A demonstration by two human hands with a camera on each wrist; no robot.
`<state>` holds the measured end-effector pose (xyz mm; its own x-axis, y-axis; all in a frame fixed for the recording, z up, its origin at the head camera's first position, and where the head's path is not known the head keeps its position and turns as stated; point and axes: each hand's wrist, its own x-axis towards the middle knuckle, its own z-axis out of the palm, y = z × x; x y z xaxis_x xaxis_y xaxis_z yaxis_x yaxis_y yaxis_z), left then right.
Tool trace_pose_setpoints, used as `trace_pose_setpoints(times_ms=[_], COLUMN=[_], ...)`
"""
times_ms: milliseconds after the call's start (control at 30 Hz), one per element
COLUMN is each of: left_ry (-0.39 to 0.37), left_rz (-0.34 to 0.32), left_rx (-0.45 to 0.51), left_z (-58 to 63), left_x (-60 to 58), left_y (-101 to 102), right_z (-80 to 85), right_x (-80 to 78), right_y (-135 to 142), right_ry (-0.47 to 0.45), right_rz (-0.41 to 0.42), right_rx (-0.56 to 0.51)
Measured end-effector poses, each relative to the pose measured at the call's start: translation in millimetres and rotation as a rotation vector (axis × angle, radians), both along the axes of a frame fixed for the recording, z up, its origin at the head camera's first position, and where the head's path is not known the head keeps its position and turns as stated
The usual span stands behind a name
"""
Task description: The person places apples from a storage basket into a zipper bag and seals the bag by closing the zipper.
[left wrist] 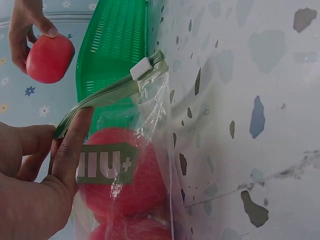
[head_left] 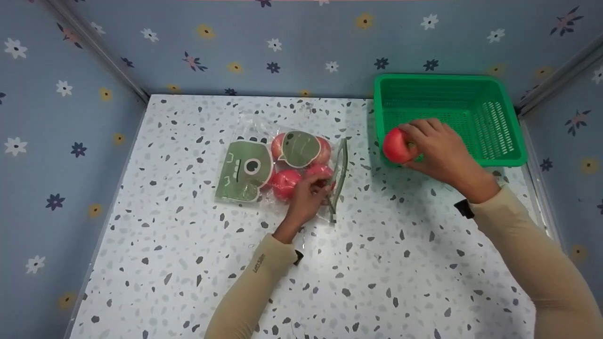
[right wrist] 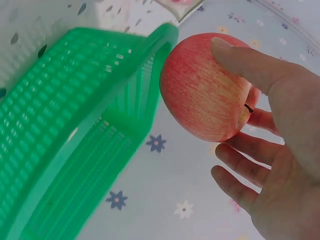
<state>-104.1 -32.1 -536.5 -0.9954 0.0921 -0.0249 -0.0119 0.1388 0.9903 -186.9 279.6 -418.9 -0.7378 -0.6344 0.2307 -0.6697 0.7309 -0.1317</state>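
Above the near left part of the green plastic basket (head_left: 438, 77), my right hand (head_left: 440, 149) grips a red apple (head_left: 395, 146) between thumb and fingers. The apple's stem and yellowish streaks show in the right wrist view. My left hand (head_left: 306, 200) pinches the green zip edge (left wrist: 107, 95) of a clear zip bag (head_left: 227, 181) with a green monster print. Several red apples (head_left: 285, 183) lie inside the bag, partly covered by the print and my fingers. A white slider (left wrist: 141, 69) sits near one end of the zip. The bag's mouth faces the basket.
The basket stands at the back right of a white speckled table (head_left: 165, 263), close to the flower-patterned wall (head_left: 301, 42). More patterned panels rise at the left and right. The bag lies left of the basket, with speckled tabletop between them.
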Motion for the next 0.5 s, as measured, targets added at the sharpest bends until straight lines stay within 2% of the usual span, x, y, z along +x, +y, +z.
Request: trace_pose_setpoints(times_ms=[500], left_ry=[0.014], left_rz=[0.0], left_rx=[-0.005], left_z=[-0.4], left_x=[1.4], left_y=[-1.0], right_z=[-14.4], right_x=[18.0], right_y=[-27.5], right_ry=[0.022], right_rz=[0.065], right_rx=[-0.024])
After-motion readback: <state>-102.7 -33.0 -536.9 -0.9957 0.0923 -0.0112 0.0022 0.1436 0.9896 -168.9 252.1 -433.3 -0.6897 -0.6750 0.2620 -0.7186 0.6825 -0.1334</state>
